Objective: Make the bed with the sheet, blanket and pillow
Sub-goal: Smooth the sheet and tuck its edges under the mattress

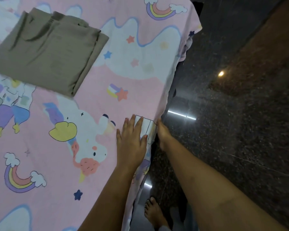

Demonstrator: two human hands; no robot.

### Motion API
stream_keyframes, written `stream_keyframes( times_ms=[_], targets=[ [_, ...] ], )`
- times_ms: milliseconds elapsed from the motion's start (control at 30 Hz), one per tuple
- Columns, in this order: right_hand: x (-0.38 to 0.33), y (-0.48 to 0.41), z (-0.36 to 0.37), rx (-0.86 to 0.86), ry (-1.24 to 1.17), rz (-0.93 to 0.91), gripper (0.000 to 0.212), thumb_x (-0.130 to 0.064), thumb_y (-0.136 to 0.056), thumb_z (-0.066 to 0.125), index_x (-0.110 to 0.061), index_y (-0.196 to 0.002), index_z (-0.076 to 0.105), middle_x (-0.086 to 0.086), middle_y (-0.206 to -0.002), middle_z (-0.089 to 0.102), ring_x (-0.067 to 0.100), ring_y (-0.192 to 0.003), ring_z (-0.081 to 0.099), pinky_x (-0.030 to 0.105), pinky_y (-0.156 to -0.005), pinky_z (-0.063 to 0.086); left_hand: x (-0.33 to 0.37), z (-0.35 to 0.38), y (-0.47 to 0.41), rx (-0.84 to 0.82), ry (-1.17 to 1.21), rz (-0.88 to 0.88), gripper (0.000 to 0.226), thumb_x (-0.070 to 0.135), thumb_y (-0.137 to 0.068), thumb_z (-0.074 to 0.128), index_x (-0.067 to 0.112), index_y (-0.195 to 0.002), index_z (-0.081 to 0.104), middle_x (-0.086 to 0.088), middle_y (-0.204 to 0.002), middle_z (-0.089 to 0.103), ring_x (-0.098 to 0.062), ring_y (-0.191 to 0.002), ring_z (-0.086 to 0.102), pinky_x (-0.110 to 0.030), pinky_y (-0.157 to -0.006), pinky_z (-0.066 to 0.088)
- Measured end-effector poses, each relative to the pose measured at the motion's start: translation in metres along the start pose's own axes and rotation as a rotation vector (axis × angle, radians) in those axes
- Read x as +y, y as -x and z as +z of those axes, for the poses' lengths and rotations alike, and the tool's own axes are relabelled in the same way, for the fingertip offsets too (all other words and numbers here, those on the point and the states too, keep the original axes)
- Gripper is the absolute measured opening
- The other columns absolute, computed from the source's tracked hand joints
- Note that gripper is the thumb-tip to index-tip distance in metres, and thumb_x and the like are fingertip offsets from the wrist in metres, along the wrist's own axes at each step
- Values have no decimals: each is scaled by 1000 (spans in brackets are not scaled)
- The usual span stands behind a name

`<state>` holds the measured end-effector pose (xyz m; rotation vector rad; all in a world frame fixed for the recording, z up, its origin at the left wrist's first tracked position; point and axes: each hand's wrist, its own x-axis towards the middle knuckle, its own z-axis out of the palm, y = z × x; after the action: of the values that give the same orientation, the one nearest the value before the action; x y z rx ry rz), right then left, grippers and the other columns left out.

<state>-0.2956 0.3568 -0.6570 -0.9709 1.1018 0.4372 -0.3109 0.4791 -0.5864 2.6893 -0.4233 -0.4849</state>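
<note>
Fingers (pixel 132 121) of the left hand (pixel 131 144) lie straight and flat, pressing a pink cotton sheet printed with unicorns and rainbows (pixel 123 84) just inside its right-hand edge. The right hand (pixel 163 133) touches that hanging edge alongside; whether it grips cannot be told. The edge runs directly away from the person. A folded taupe blanket (pixel 47 50) lies well apart, far left, nearer the left hand.

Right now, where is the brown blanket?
In the head view, the folded brown blanket lies at the upper left on the pink sheet. It is well away from the left hand, which lies flat near the bed's right edge.
</note>
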Motion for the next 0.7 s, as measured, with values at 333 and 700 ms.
stream_keyframes(
  times_ms=[333,700],
  targets=[
    [-27,-52,-6,505,149,-172,15,-16,-102,33,-8,-94,43,13,-99,56,22,-83,52,29,-63,44,33,5,-51,72,-13,39,59,30,-91,34,28,-149,23,2,-159,14,-19,-147,7,-45,-116,2],
    [-36,-81,-36,515,543,-111,25,-13,-102,33,-1,-120,46,22,-116,58,37,-107,58,41,-84,47,40,4,-99,48,-202,104,64,27,-92,53,26,-149,24,-2,-159,15,-25,-147,11,-51,-115,12]
  ],
)
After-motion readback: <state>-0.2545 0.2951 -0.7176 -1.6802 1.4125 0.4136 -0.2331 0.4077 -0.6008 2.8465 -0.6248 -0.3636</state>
